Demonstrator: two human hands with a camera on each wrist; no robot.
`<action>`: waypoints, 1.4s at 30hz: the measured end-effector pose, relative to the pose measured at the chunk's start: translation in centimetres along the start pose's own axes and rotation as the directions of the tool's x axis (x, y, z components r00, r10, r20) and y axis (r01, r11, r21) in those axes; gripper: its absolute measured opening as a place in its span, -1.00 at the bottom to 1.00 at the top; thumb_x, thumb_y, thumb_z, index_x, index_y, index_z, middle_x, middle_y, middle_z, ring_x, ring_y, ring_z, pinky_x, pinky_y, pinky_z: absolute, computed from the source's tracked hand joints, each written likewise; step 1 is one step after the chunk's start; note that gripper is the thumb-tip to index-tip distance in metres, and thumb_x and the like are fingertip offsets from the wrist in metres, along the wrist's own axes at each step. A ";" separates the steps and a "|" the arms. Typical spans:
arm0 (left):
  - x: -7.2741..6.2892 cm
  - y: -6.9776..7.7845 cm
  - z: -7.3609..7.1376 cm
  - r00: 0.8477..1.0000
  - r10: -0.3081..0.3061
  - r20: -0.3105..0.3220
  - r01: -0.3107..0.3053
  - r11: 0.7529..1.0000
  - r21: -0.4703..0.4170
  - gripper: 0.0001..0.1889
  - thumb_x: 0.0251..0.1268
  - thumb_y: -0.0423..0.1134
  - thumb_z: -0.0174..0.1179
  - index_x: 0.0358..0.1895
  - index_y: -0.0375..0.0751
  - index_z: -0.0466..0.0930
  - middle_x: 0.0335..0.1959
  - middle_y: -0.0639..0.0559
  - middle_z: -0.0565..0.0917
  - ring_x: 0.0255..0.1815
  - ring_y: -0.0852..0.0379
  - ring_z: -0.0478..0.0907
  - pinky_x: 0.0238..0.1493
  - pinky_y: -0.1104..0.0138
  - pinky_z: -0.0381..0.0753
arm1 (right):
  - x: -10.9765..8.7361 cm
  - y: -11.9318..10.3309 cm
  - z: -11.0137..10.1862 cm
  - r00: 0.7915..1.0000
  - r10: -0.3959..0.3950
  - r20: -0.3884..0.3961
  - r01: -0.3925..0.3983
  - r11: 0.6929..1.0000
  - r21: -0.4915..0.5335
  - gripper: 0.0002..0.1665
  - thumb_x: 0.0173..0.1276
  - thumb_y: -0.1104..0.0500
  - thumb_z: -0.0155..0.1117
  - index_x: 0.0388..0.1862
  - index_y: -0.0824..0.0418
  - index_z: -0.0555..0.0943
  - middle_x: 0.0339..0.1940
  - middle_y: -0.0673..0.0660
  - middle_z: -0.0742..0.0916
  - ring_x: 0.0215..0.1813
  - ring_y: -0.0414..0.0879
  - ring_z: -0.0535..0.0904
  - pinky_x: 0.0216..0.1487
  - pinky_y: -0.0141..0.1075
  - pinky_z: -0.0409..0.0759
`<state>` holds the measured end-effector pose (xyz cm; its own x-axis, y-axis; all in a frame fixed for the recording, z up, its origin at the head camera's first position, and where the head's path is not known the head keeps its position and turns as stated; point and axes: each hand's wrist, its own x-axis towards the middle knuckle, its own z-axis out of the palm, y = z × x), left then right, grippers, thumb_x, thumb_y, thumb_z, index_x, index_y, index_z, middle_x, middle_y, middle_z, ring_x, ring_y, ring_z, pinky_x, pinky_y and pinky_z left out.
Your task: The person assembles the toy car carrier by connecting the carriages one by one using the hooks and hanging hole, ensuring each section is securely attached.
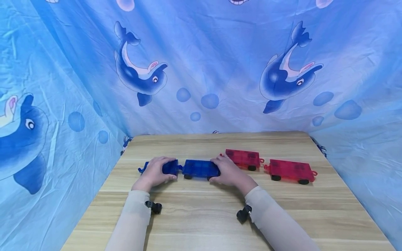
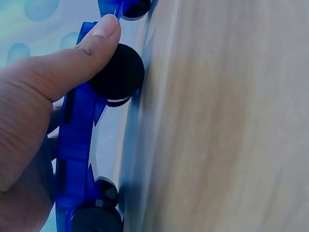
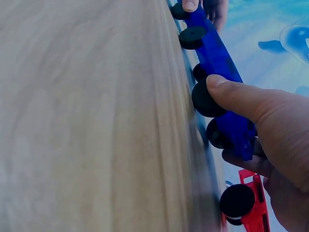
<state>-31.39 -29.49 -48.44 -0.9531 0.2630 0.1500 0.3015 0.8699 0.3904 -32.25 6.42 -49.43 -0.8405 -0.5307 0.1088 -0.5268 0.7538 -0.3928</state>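
Note:
Two translucent blue toy train cars with black wheels stand end to end on the wooden table. My left hand point(image 1: 154, 172) grips the left blue car point(image 1: 170, 167), its thumb by a wheel point(image 2: 118, 75) in the left wrist view. Around the right end of the other blue car point(image 1: 199, 168) my right hand point(image 1: 228, 170) is curled, the thumb against a wheel point(image 3: 205, 99) in the right wrist view. The cars meet at a small coupling point(image 1: 180, 167); whether it is hooked cannot be told. A hook point(image 1: 140, 170) sticks out at the far left.
Behind and right of my right hand stands a red car point(image 1: 246, 158), partly hidden by that hand. Another red car point(image 1: 290, 170) is farther right, its hook close to the first one's ring. Blue dolphin-print cloth point(image 1: 204, 69) hangs behind the wooden table point(image 1: 201, 216) and at both sides.

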 end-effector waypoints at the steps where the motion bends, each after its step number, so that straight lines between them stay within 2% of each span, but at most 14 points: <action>1: 0.0 -0.1 0.0 1.000 -0.001 0.003 0.001 1.000 -0.002 -0.12 0.03 0.24 0.59 0.50 0.23 0.50 0.50 -0.02 0.48 0.56 -0.29 0.25 0.50 -0.33 0.14 | 0.0 -0.1 0.0 1.000 -0.001 0.003 0.001 1.000 -0.002 0.07 0.25 -0.30 0.56 0.59 0.15 0.41 0.48 0.18 0.53 0.62 0.24 0.22 0.63 0.11 0.11; 7: -0.2 -1.3 -0.4 1.000 -0.012 0.009 0.012 1.000 -0.022 -0.09 -0.03 0.22 0.63 0.48 0.21 0.51 0.49 -0.01 0.48 0.55 -0.28 0.27 0.49 -0.29 0.21 | 0.5 -0.5 0.1 1.000 -0.016 0.010 0.016 1.000 0.000 0.08 0.23 -0.32 0.56 0.60 0.13 0.41 0.45 0.14 0.54 0.49 0.11 0.39 0.50 0.03 0.39; 14: -0.5 -2.0 -1.0 1.000 -0.019 0.025 0.020 0.998 -0.064 -0.10 -0.05 0.15 0.66 0.47 0.18 0.53 0.50 -0.01 0.49 0.53 -0.29 0.28 0.49 -0.27 0.24 | 1.3 -0.8 0.5 1.000 -0.016 0.005 0.016 0.999 0.034 0.06 0.21 -0.29 0.60 0.57 0.12 0.43 0.45 0.11 0.54 0.48 0.06 0.41 0.49 0.00 0.41; 18: -0.7 -2.4 -1.4 1.000 -0.002 0.027 0.004 0.997 -0.074 -0.09 -0.04 0.08 0.67 0.49 0.10 0.52 0.49 -0.04 0.49 0.55 -0.28 0.28 0.58 -0.26 0.02 | 1.6 -1.0 0.6 1.000 -0.020 0.005 0.020 0.999 0.047 0.09 0.19 -0.32 0.60 0.58 0.11 0.43 0.49 0.14 0.51 0.56 0.15 0.32 0.53 0.05 0.34; 22: -0.7 -2.9 -1.6 0.999 0.029 0.024 -0.027 0.997 -0.067 -0.09 -0.02 -0.02 0.68 0.49 0.00 0.51 0.49 -0.09 0.50 0.56 -0.25 0.29 0.61 -0.25 -0.23 | 2.0 -1.1 0.9 1.000 -0.027 0.016 0.026 0.997 0.068 0.12 0.18 -0.34 0.59 0.60 0.11 0.41 0.56 0.18 0.46 0.66 0.29 0.13 0.59 0.15 0.20; 29: -0.9 -3.4 -1.9 0.999 0.022 0.038 -0.021 0.999 -0.044 -0.07 -0.01 -0.06 0.66 0.53 -0.01 0.47 0.55 -0.12 0.42 0.66 -0.25 0.09 0.61 -0.26 -0.34 | 2.5 -1.5 1.2 0.999 -0.030 0.025 0.028 0.997 0.073 0.17 0.17 -0.35 0.59 0.63 0.11 0.37 0.56 0.18 0.46 0.67 0.33 0.07 0.57 0.20 0.21; 32: -0.8 -3.4 -1.8 0.999 0.016 0.042 -0.015 0.999 -0.043 0.00 -0.09 -0.03 0.69 0.54 -0.03 0.45 0.57 -0.14 0.39 0.66 -0.25 0.07 0.61 -0.25 -0.35 | 2.3 -1.4 1.1 0.999 -0.038 0.016 0.036 0.996 0.076 0.21 0.16 -0.34 0.60 0.65 0.14 0.33 0.56 0.18 0.45 0.66 0.28 0.12 0.57 0.17 0.23; 36: -0.6 -3.1 -1.7 0.999 0.015 0.039 -0.013 0.998 -0.062 0.09 -0.16 0.04 0.72 0.57 -0.07 0.40 0.60 -0.18 0.32 0.67 -0.27 0.04 0.62 -0.22 -0.38 | 1.4 -0.8 0.4 0.998 -0.047 -0.038 0.050 0.995 0.087 0.24 0.15 -0.32 0.62 0.68 0.09 0.28 0.58 0.12 0.40 0.60 0.13 0.25 0.54 0.05 0.32; 40: -0.3 -2.0 -1.6 0.999 0.037 0.009 -0.036 0.996 -0.086 0.04 -0.02 0.10 0.67 0.59 -0.03 0.37 0.62 -0.14 0.30 0.66 -0.28 0.07 0.63 -0.21 -0.31 | 0.3 0.1 -1.1 0.995 -0.026 -0.100 0.036 0.994 0.100 0.21 0.15 -0.31 0.63 0.68 0.00 0.29 0.57 0.07 0.39 0.57 0.07 0.29 0.52 0.04 0.36; 42: -0.1 -1.2 -1.5 0.999 0.039 0.003 -0.038 0.994 -0.107 -0.01 0.07 0.17 0.60 0.59 0.06 0.37 0.62 -0.06 0.29 0.65 -0.26 0.08 0.62 -0.24 -0.14 | -0.2 0.7 -2.0 0.993 -0.004 -0.118 0.017 0.994 0.111 0.19 0.15 -0.29 0.64 0.67 -0.01 0.31 0.58 0.08 0.39 0.59 0.10 0.27 0.53 0.09 0.34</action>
<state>-31.58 -31.21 -47.54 -0.9408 0.2978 0.1621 0.3389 0.8095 0.4794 -32.63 7.82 -47.91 -0.8477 -0.4840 0.2172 -0.5235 0.6969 -0.4902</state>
